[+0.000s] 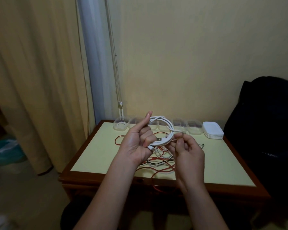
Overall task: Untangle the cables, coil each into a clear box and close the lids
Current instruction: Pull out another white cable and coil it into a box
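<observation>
Left grip (136,140) raised over the table (96,146), palm toward the camera. It holds the white cable (166,128), wound in several loops round the curled fingers, thumb up and clear of the loops. A plug end shows at the low side of the coil, near the palm. Right grip (188,151) just beside it, fingertips pinching the free tail of the same cable. The coil hangs in the air above the tangle, not in any box.

Tangle (158,161) lies on the table under the hands: red, white and black strands crossing. One red strand runs off the near edge. Number of cables in it: cannot tell.

Boxes (194,127) stand in a row along the far edge, none with a lid on. Leftmost box (121,126) seems to hold a white ring, likely a coiled cable, but it is too dim to be sure. The others look empty from here, and the middle of the row is hidden behind the coil. Lids (213,131) sit stacked at the right end of the row.

Progress, as judged: early. Perhaps one cable boxed, one nearly coiled in hand. Left to do: finish this coil, set it in a box, part the tangle, coil each strand, fit every lid.
</observation>
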The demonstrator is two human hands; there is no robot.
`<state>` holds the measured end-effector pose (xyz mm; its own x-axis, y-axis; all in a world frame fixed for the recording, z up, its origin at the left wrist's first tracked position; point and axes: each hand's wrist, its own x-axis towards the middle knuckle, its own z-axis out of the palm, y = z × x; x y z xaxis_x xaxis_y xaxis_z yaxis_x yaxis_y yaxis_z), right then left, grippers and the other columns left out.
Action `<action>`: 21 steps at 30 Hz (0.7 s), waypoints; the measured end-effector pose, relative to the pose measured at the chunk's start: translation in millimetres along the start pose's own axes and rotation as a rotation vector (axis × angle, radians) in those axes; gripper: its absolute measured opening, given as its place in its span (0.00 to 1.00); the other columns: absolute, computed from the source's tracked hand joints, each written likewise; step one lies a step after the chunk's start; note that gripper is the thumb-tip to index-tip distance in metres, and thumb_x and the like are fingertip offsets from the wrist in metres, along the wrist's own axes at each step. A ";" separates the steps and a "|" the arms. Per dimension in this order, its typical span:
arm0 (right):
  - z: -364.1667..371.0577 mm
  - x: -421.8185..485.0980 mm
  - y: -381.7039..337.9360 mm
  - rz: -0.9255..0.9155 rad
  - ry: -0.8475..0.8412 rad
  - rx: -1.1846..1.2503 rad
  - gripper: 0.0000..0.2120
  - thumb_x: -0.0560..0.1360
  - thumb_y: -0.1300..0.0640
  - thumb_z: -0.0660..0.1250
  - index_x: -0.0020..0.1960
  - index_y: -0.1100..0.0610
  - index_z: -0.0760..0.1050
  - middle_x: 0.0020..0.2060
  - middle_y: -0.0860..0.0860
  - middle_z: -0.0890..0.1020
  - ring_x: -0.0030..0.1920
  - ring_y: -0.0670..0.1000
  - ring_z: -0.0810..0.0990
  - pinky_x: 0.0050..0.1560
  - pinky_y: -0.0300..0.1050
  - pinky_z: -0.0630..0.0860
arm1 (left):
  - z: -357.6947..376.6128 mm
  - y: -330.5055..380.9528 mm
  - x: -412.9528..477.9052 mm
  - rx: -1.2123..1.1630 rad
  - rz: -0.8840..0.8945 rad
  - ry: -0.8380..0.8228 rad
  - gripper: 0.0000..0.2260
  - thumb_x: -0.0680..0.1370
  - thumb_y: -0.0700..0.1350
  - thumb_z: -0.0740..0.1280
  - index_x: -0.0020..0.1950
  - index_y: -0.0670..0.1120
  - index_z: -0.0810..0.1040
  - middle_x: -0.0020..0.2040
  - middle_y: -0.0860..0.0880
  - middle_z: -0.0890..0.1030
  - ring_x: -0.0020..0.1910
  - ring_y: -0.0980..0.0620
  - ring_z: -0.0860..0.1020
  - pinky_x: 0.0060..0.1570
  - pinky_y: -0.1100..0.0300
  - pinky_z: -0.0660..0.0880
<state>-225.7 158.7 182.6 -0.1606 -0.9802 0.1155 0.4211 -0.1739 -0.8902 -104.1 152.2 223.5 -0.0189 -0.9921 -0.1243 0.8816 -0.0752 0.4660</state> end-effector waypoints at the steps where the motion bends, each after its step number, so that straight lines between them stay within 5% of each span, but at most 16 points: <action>1: 1.4 -0.8 -2.2 0.036 -0.004 0.074 0.10 0.84 0.66 0.58 0.50 0.62 0.77 0.42 0.55 0.87 0.47 0.52 0.87 0.45 0.38 0.82 | -0.3 -1.2 0.9 -0.002 -0.002 0.004 0.04 0.72 0.40 0.70 0.45 0.45 0.81 0.21 0.54 0.56 0.19 0.56 0.49 0.16 0.68 0.49; 8: 7.0 -5.9 -10.3 0.240 -0.093 0.357 0.08 0.83 0.67 0.60 0.56 0.63 0.79 0.46 0.55 0.87 0.49 0.49 0.86 0.46 0.40 0.82 | -3.5 -8.0 4.4 0.038 0.028 0.029 0.06 0.71 0.40 0.71 0.48 0.45 0.82 0.22 0.54 0.56 0.15 0.58 0.54 0.17 0.68 0.52; 12: 6.3 -10.4 -9.5 0.360 -0.266 0.246 0.12 0.82 0.63 0.61 0.55 0.58 0.83 0.48 0.53 0.86 0.47 0.49 0.82 0.46 0.45 0.75 | -9.1 -9.1 9.8 0.164 0.124 0.105 0.08 0.74 0.43 0.72 0.52 0.45 0.81 0.24 0.54 0.56 0.18 0.59 0.53 0.29 0.64 0.56; 16: 9.0 -12.8 -12.9 0.435 -0.313 0.268 0.13 0.79 0.54 0.62 0.54 0.58 0.83 0.40 0.51 0.82 0.39 0.48 0.77 0.41 0.47 0.72 | -13.5 -13.5 14.0 0.244 0.222 0.156 0.03 0.77 0.43 0.71 0.49 0.44 0.80 0.25 0.54 0.56 0.19 0.58 0.53 0.24 0.64 0.49; 21: 2.4 -0.8 -1.5 0.379 -0.336 -0.017 0.07 0.83 0.59 0.64 0.57 0.58 0.80 0.36 0.50 0.76 0.30 0.45 0.69 0.31 0.41 0.72 | -23.9 -15.9 16.3 0.458 0.142 0.116 0.05 0.80 0.41 0.67 0.53 0.41 0.80 0.26 0.53 0.59 0.20 0.59 0.57 0.18 0.67 0.57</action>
<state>-224.1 159.5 184.9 0.2982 -0.9508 -0.0838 0.3792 0.1985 -0.9038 -107.1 139.6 193.1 0.1617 -0.9799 -0.1166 0.5731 -0.0029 0.8195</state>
